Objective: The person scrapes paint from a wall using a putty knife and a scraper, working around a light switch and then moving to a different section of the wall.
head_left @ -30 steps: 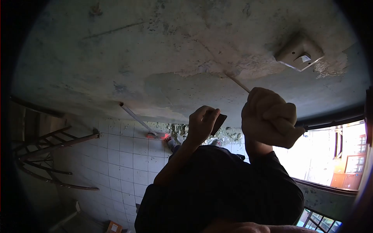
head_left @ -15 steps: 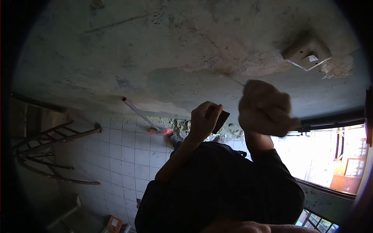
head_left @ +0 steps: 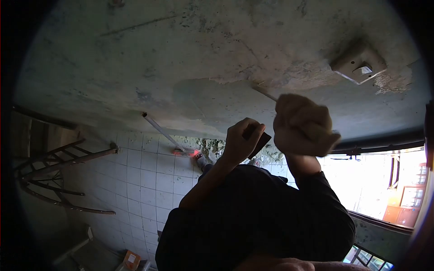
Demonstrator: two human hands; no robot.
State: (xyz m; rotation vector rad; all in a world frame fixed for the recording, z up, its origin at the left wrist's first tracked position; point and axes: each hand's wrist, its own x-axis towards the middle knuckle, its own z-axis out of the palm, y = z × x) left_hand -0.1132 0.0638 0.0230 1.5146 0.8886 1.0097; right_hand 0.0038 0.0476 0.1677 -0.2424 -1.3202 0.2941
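Observation:
My right hand [head_left: 304, 125], in what looks like a pale, thick glove, is closed around a thin flat-bladed scraper [head_left: 266, 93]. The blade shows nearly edge-on, and its tip meets the wall [head_left: 203, 97] by a ragged edge of flaking paint. The handle is hidden inside the fist. To its left, my bare left hand [head_left: 241, 141] pinches a dark, flat, straight-edged piece [head_left: 261, 145] a little off the wall; its kind is too dark to make out.
A light switch [head_left: 359, 65] juts from the wall at upper right. A pole [head_left: 162, 131] with a red end leans on the wall. Paint flakes [head_left: 212, 148] litter the tiled floor [head_left: 144, 180]. A ladder [head_left: 68, 165] lies left, an orange box [head_left: 131, 259] below, a bright window [head_left: 361, 185] right.
My right hand has shifted slightly left with the scraper, whose blade now shows longer against the wall. My left hand has drifted slightly right, its dark piece tilting a little.

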